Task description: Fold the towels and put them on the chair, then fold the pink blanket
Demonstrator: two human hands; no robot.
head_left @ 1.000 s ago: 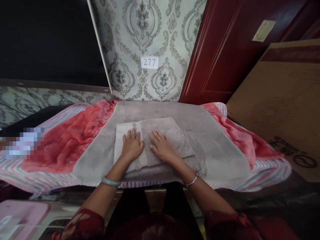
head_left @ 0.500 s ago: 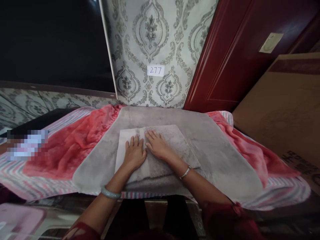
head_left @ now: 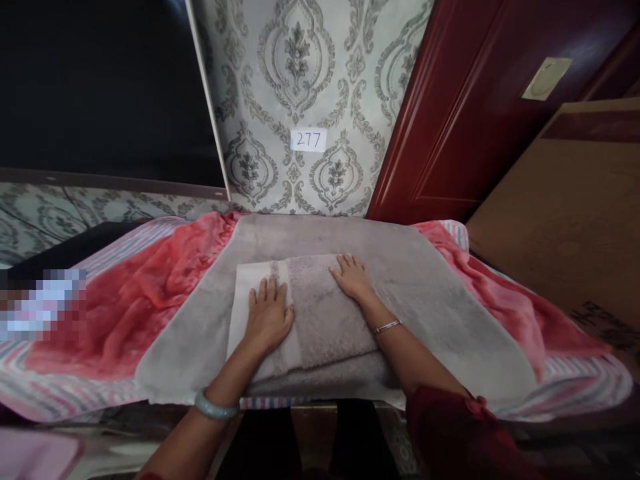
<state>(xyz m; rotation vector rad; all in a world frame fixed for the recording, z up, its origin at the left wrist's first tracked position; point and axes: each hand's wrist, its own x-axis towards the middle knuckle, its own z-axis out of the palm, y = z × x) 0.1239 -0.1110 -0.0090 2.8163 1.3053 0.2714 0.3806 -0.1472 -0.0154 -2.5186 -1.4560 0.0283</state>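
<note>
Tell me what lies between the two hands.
In the head view, only a bare stretch of the folded grey towel lies between the left hand and the right hand; both rest flat on it.

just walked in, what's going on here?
A person presses both palms flat on a folded grey towel. The left hand rests by its pale left edge, and the right hand is near its far right corner. The towel lies on a larger grey mat spread over a red blanket.

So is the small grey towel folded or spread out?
Folded: the towel shows layered edges at its near side, with the left hand and right hand flat on it.
</note>
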